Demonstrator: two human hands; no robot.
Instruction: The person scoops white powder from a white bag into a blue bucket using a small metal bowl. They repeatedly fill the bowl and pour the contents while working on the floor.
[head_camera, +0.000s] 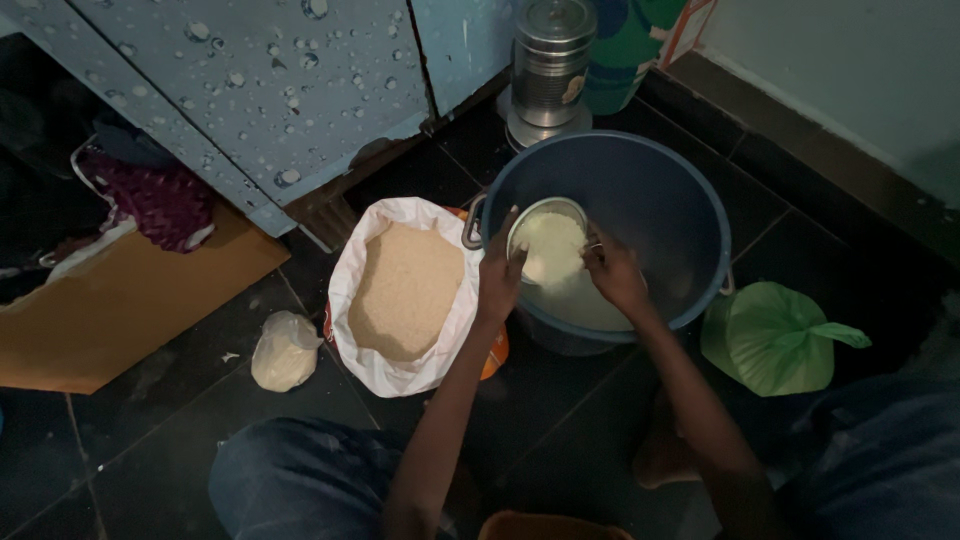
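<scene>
Crouching over the blue bucket, the person has both hands at its near rim. The left hand is closed around the near-left edge of a small metal bowl, and the right hand grips the bowl's right edge, fingers curled over it. The bowl sits just inside the bucket, heaped with pale grain, above more grain lying in the bucket's bottom. Scooping grain looks like the step in hand; I judge lifting the bowl out level would call for a steady two-handed hold so nothing spills over the rim. Left of the bucket and touching it stands an open white sack of grain. Right of the bucket lies a knotted green bag. Beyond the bucket stands a steel canister.
</scene>
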